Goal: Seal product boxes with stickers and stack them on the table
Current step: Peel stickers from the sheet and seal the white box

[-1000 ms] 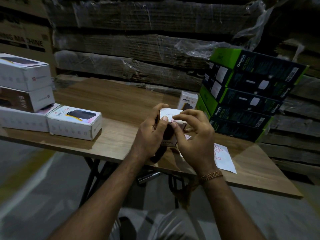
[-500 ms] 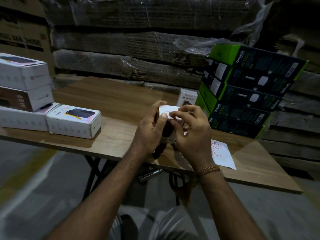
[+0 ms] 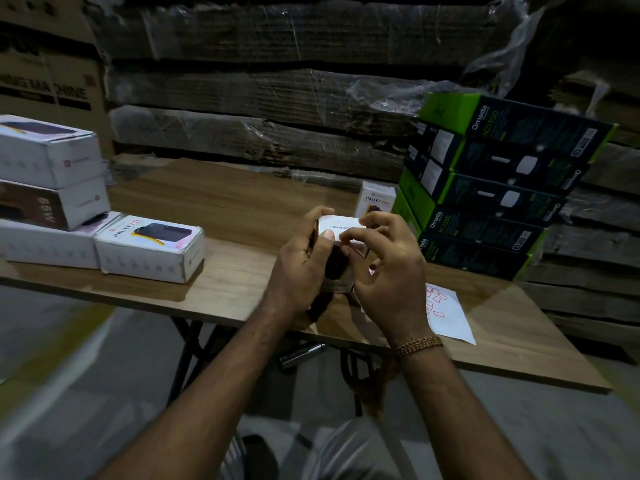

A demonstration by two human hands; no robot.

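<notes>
Small box (image 3: 337, 230) upright between both hands, left hand (image 3: 301, 268) gripping its side, right hand (image 3: 388, 275) fingertips pinching its top edge

Bare tabletop (image 3: 221, 202) between flanking box stacks (image 3: 485, 202)

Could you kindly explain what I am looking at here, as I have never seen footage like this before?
There is no machine: a camera worn on a person's head looks down at their two bare hands. The left hand grips a small white product box above a wooden table, while the right hand works with its fingertips at the box's top edge, apparently applying a sticker. On the table lie white Halley boxes at the left, a stack of green and black boxes at the right, and a white sticker sheet.
</notes>
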